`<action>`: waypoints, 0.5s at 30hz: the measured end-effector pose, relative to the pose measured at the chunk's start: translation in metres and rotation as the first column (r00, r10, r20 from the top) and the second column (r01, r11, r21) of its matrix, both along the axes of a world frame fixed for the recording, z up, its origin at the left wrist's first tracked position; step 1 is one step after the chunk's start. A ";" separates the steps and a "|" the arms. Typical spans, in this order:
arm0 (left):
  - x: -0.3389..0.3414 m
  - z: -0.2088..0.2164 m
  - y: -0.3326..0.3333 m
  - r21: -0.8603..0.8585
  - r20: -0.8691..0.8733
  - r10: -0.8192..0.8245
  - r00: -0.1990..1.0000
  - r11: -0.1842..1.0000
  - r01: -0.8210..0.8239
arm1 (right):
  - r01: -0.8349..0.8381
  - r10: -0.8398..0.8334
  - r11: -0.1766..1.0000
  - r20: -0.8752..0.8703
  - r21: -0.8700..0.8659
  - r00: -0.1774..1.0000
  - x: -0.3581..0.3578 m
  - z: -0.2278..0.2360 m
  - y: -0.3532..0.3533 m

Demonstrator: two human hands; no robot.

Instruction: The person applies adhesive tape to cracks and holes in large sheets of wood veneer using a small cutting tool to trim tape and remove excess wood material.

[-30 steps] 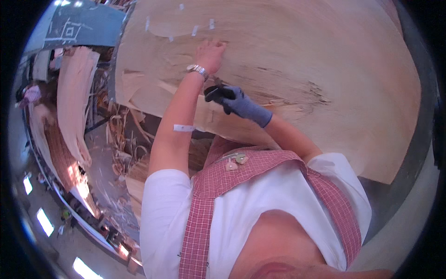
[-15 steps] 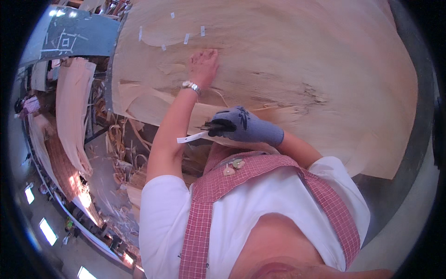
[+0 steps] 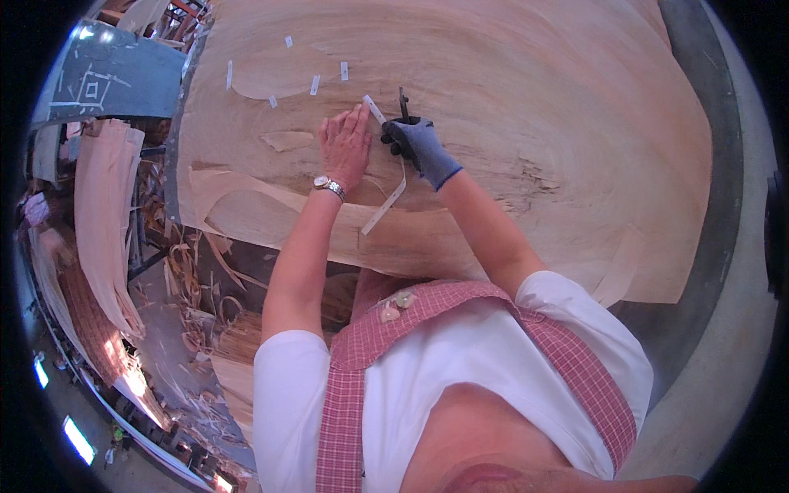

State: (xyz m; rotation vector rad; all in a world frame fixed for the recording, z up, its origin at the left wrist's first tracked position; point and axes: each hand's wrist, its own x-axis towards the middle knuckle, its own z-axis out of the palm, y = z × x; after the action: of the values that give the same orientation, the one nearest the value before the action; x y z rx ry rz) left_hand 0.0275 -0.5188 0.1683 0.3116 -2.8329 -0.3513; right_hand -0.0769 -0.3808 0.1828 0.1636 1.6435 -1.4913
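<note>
A large thin sheet of wood veneer (image 3: pixel 592 115) lies spread in front of me, with cracks and rough grain across its middle. My bare left hand (image 3: pixel 343 149) rests flat on it, fingers stretched out, fingertips against the upper end of a white perforated tape strip (image 3: pixel 384 209). Beside it, my right hand (image 3: pixel 422 148), in a blue-grey glove with black fingers, is closed on this strip and on a slim dark tool (image 3: pixel 403 100) that sticks up past the fingers. The tape's lower end trails below the glove. What kind of tool it is cannot be made out.
Several short white tape pieces (image 3: pixel 315 85) sit on the veneer at the upper left, around a curved outline. A grey-blue panel (image 3: pixel 123 70) stands beyond the left edge. Veneer strips (image 3: pixel 107 222) and scraps (image 3: pixel 185 267) lie lower left. A dark table edge (image 3: pixel 719 164) curves along the right.
My right hand has moved away from my body, onto the veneer beside my left hand, carrying the tape and tool. The tape's upper end now lies at my left fingertips.
</note>
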 end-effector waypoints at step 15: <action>-0.014 0.011 -0.017 -0.134 0.246 -0.127 0.961 0.977 0.163 | 0.067 -0.056 0.987 0.078 -0.148 0.995 -0.004 -0.013 -0.004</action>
State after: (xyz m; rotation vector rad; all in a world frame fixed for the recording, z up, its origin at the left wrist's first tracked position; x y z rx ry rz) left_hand 0.0130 -0.5362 0.1795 0.1193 -3.1048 -0.1302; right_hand -0.0808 -0.3843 0.1694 0.1849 1.4730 -1.6300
